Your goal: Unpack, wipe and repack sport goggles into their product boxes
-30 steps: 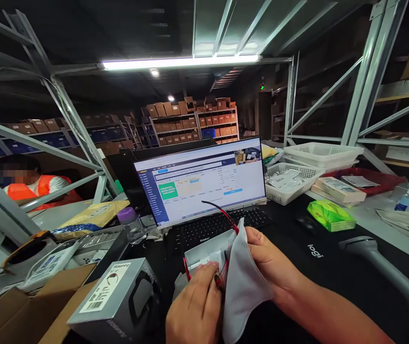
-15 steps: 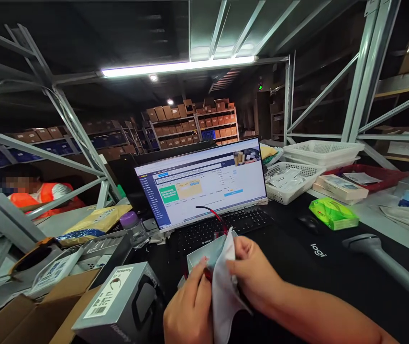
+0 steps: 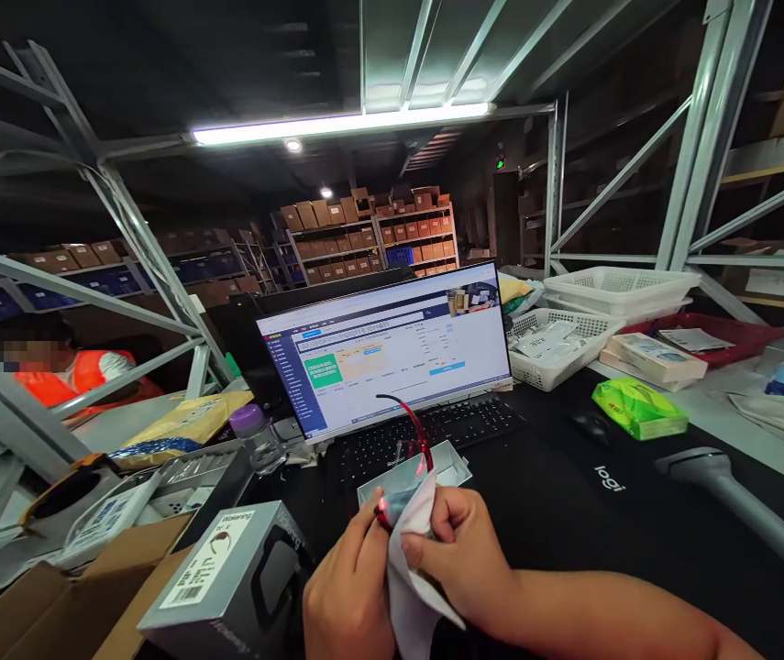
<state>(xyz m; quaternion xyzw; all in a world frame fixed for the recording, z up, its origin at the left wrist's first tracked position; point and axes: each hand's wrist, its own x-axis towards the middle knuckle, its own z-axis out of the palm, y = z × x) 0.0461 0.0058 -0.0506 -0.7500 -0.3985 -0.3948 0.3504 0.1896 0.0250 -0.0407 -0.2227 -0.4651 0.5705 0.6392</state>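
Note:
A pair of glasses with a dark red temple point(image 3: 417, 426) is low in the middle of the view, the temple pointing up toward the monitor. My left hand point(image 3: 350, 582) is closed on the frame, where a red glint shows by the fingertips. My right hand point(image 3: 470, 555) pinches a white cloth point(image 3: 414, 591) that lies against the lens area and drapes down between both hands. Cloth and fingers hide most of the lenses. Behind the hands sits an open pale grey box point(image 3: 453, 461). A grey printed product box point(image 3: 226, 587) stands left of my left hand.
A monitor point(image 3: 392, 357) and keyboard point(image 3: 480, 422) stand ahead. On the right are a mouse point(image 3: 590, 426), a green pack point(image 3: 639, 410), a grey scanner point(image 3: 742, 504) and white baskets point(image 3: 563, 367). An open carton point(image 3: 89, 596) and a purple-capped bottle point(image 3: 254, 445) are left. A person in an orange vest point(image 3: 82, 376) sits beyond.
My right hand and the cloth have moved slightly down, and my left hand a little left. More of the red temple and the open grey box now shows.

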